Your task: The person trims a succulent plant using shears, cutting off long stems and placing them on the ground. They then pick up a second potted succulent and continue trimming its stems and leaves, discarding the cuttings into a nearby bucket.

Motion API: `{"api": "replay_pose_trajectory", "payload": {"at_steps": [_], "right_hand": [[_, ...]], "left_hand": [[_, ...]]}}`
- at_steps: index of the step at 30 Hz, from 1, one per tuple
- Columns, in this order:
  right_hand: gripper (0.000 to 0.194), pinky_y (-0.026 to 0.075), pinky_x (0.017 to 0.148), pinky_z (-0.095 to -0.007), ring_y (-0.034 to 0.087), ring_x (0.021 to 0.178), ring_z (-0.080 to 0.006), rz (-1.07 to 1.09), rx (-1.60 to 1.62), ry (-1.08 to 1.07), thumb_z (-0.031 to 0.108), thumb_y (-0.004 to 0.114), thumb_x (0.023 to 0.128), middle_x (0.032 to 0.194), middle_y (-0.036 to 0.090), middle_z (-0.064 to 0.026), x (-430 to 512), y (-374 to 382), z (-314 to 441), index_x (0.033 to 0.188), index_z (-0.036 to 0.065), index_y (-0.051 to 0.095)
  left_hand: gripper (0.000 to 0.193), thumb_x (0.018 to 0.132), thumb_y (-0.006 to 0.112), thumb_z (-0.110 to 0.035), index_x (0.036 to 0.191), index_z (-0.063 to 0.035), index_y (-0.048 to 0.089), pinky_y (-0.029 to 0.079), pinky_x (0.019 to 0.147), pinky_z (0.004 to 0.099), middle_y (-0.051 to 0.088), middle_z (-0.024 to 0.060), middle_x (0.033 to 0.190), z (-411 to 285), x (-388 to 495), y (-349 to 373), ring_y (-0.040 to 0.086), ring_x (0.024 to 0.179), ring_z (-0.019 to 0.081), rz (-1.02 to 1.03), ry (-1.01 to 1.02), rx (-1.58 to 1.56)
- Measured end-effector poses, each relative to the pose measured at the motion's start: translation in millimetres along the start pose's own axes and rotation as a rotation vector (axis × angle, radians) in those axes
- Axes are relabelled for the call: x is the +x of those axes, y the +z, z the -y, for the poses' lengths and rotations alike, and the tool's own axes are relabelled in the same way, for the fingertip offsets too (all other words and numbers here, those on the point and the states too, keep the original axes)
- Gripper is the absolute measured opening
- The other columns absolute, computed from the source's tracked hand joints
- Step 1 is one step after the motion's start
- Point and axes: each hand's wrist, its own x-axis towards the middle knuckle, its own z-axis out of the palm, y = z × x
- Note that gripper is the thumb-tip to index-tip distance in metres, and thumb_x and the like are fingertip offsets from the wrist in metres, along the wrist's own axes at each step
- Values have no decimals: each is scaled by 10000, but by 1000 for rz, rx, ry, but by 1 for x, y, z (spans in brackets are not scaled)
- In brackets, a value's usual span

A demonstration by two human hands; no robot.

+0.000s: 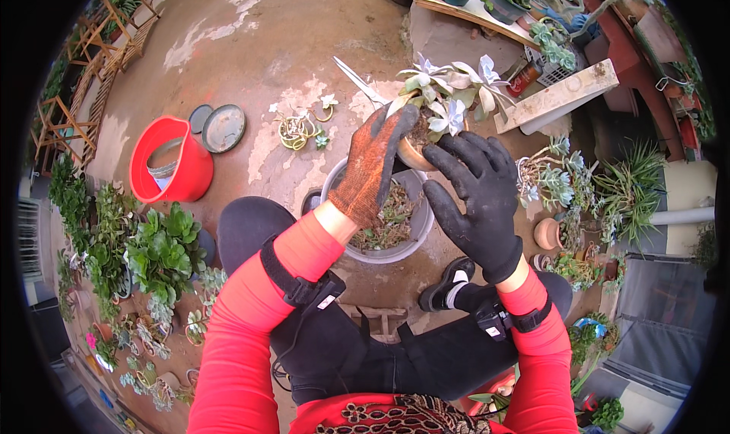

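A terracotta-coloured flowerpot (417, 156) holds dark soil and a succulent (449, 116) with pale grey-lilac rosettes. It is tilted above the far rim of a grey plastic bucket (388, 256). My left hand (372, 163), in an orange glove with dark fingers, grips the pot's left side; its fingertips are partly hidden. My right hand (478, 197), in a black glove, is spread at the pot's right front, its fingertips by the rim and lower leaves. Plant trimmings (386, 223) lie inside the bucket. Beyond my left hand, a pair of scissors (360, 81) points away from me.
A red bucket (191, 177) and two round saucers (223, 128) stand at left. A small trailing succulent (296, 131) sits on the concrete floor. A board (559, 96) and potted succulents (550, 174) are at right, with leafy plants (162, 243) at left.
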Motion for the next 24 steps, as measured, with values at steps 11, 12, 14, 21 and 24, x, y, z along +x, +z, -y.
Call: {"api": "replay_pose_trajectory", "payload": {"at_steps": [11,12,14,21,24], "right_hand": [[413,304,1068,-488,519,1175,-316,-36,53,-1,223,755,773,1159,629,-109,-2,6,-2,1156,96,665],[401,316,1061,-485,528,1163,-313,-54,88,-7,202,752,769,1159,633,-103,-3,5,-2,1147,98,668],[380,339,1047,-478,545,1138,-306,-70,146,-18,161,746,761,1158,640,-90,-5,0,-4,1129,101,674],[286,398,1020,-499,588,1101,-321,-12,248,-123,61,663,777,1164,665,-106,-5,-16,-17,1062,84,673],[222,412,1007,-505,608,1066,-309,9,330,-163,59,645,804,1126,680,-100,-5,-23,-23,1022,81,683]], "left_hand": [[411,1013,474,-262,1324,6,490,509,952,371,590,124,1245,-15,3,6,608,1102,216,-22,-328,-602],[425,1013,472,-281,1335,-3,481,511,953,377,590,127,1247,-14,5,4,608,1108,221,-44,-379,-565],[417,1010,479,-300,1299,-2,510,550,906,361,602,131,1218,-14,6,0,623,1100,208,-55,-391,-684],[501,997,478,-369,1381,-52,428,534,962,451,553,146,1320,-21,8,-2,601,1162,279,-60,-445,-883],[493,999,458,-388,1371,-65,448,521,974,467,544,141,1339,-23,10,0,583,1191,277,-67,-461,-838]]}}
